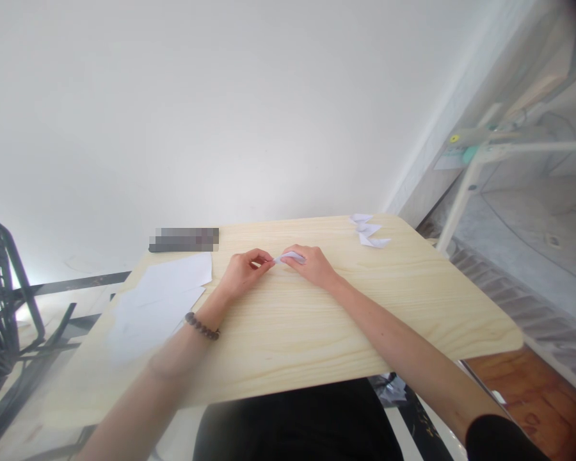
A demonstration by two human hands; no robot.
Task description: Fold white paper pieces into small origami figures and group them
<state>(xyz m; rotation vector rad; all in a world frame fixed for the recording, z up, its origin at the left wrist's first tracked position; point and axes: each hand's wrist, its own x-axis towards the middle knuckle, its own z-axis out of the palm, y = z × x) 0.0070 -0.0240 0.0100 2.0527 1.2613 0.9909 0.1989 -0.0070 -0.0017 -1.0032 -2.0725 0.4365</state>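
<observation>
Over the middle of the table, a small piece of folded white paper (292,255) is held between both hands. My left hand (248,269), with a beaded bracelet on its wrist, pinches the paper's left tip between thumb and fingers. Around the wider right part, my right hand (313,264) is closed, its thumb in front and its fingers behind. Part of the paper is hidden by the right fingers. Several sheets of white paper (173,282) lie overlapping to the left of my left hand.
Folded white paper pieces (373,242) sit at the back right of the wooden table (288,346). A dark, blurred-out object (184,241) lies at the back left. A white wall rises behind. A black chair (9,288) stands left, a white metal frame (465,192) right.
</observation>
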